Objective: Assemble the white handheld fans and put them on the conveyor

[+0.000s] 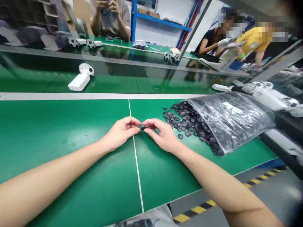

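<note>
Over the green tabletop (pixel 94 189), my left hand (pixel 123 129) and my right hand (pixel 162 132) meet fingertip to fingertip. Between them they pinch a small black piece (pixel 143 128), mostly covered by the fingers. It resembles the loose black five-sided pieces (pixel 181 118) heaped just right of my right hand. That heap spills from the mouth of a clear plastic bag (pixel 239 121) lying on its side. A few single pieces lie apart near my right wrist.
A conveyor belt (pixel 113 77) runs behind the table edge, carrying a white part with a football-patterned end (pixel 81 77). More white patterned parts (pixel 272 93) are piled at the right. Across the line, a person (pixel 111 19) holds a phone; two more people (pixel 219 41) work at the far right.
</note>
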`<action>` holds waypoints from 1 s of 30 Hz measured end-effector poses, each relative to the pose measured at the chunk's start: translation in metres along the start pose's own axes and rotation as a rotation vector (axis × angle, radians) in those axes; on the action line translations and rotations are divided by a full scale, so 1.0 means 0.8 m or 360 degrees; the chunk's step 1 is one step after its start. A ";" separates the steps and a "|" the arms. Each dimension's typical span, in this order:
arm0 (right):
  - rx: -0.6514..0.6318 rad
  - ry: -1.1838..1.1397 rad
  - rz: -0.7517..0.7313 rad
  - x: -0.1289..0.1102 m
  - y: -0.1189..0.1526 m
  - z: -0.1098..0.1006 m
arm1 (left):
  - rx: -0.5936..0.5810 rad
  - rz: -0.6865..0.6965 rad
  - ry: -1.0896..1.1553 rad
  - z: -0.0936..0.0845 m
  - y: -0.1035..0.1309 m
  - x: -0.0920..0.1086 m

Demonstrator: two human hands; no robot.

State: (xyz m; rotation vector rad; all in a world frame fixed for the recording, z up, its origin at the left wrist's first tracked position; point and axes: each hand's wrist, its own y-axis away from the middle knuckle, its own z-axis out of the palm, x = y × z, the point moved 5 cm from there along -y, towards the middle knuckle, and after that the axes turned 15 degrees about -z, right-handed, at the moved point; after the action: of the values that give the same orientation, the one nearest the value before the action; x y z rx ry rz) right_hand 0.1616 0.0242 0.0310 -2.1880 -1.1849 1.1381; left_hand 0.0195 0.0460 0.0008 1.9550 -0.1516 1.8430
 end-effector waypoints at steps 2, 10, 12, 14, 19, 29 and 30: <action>-0.0004 0.0019 -0.0005 0.000 -0.001 0.000 | -0.0051 0.0029 -0.0015 0.003 0.000 0.000; -0.0059 0.0076 -0.0047 -0.001 -0.006 0.001 | 0.0007 0.0120 -0.0195 0.003 0.004 0.005; -0.0069 0.0069 -0.0027 0.000 -0.006 0.001 | 0.0021 0.0137 -0.0227 0.002 0.005 0.006; -0.0062 0.0051 0.0016 0.001 -0.005 0.001 | 0.0034 0.0154 -0.0250 0.001 0.005 0.007; -0.0068 -0.0009 0.0076 0.002 -0.005 0.003 | 0.0024 0.0130 -0.0183 0.001 0.003 0.004; -0.0017 -0.0001 0.0059 0.003 -0.004 0.001 | -0.0006 0.0117 -0.0137 0.003 0.002 0.003; -0.0023 -0.0004 0.0063 0.003 -0.004 0.001 | 0.0008 0.0120 -0.0156 0.002 0.002 0.004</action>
State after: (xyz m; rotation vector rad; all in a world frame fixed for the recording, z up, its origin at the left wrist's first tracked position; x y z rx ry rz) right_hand 0.1600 0.0284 0.0316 -2.2309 -1.1593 1.1520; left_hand 0.0208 0.0444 0.0039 2.0701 -0.2547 1.7958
